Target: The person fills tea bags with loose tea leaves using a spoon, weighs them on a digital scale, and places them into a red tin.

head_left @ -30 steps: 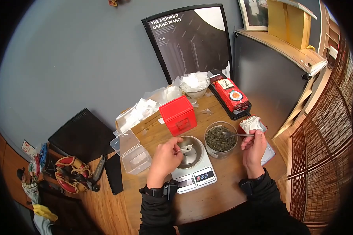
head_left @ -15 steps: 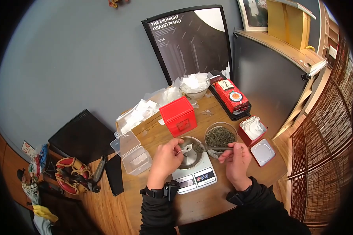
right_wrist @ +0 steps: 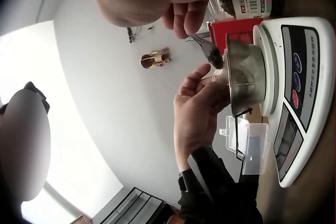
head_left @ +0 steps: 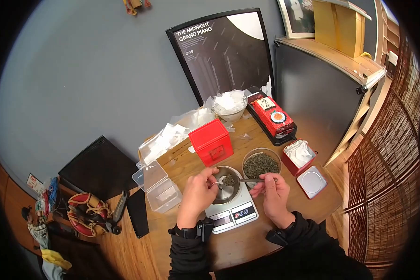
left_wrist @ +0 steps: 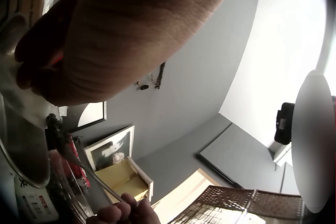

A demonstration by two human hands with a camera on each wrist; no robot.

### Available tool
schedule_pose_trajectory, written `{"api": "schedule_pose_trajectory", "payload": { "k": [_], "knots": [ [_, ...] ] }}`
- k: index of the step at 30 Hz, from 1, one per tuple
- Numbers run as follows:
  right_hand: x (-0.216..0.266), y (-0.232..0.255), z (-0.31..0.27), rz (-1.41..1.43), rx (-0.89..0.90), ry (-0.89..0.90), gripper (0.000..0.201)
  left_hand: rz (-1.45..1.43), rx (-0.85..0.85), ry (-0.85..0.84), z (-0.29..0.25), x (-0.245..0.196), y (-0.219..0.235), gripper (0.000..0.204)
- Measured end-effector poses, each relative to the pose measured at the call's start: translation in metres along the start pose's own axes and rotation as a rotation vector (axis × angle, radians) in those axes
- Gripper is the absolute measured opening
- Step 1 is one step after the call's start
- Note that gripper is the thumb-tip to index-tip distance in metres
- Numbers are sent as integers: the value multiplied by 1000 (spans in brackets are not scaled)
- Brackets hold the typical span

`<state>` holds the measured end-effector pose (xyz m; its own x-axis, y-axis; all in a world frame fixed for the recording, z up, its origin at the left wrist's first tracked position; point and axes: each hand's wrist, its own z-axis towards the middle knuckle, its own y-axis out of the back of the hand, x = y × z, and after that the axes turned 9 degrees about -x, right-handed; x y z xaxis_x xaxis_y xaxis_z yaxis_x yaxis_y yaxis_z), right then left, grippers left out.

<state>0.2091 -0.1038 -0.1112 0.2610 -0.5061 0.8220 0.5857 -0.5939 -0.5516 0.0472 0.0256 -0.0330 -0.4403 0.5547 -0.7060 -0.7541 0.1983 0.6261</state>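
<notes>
My left hand (head_left: 197,195) pinches the edge of a small white pouch (head_left: 221,182) inside a metal bowl (head_left: 227,198). That bowl stands on a white kitchen scale (head_left: 237,215). In my right hand (head_left: 274,199) is the handle of a metal spoon (head_left: 253,180); its dark leaf load (head_left: 229,180) is over the bowl, at the pouch's mouth. The right wrist view shows the heaped spoon (right_wrist: 208,50) beside the fingers of my left hand (right_wrist: 197,108), above the bowl's rim. A clear round container of dried leaves (head_left: 261,164) stands right of the bowl.
Behind the bowl stands a red box (head_left: 211,140). An open clear plastic case (head_left: 163,195) is at the left. A red tin (head_left: 299,156) with white pouches and its lid (head_left: 312,182) are at the right. White pouches (head_left: 167,138) and a red package (head_left: 274,115) lie farther back.
My right hand has moved left from the leaf container, bringing the loaded spoon over the bowl to the pouch. My left hand stays at the pouch. The head view has shifted slightly.
</notes>
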Motion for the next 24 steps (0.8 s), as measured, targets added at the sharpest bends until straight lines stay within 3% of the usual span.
{"api": "schedule_pose_trajectory", "payload": {
  "k": [16,24],
  "knots": [
    [0,-4,4,-25,11,-8,23,81,101,-68,-2,-4,2,36],
    [-1,-8,2,-30,61,-54,21,52,52,-70,-1,0,-1,38]
  ]
}}
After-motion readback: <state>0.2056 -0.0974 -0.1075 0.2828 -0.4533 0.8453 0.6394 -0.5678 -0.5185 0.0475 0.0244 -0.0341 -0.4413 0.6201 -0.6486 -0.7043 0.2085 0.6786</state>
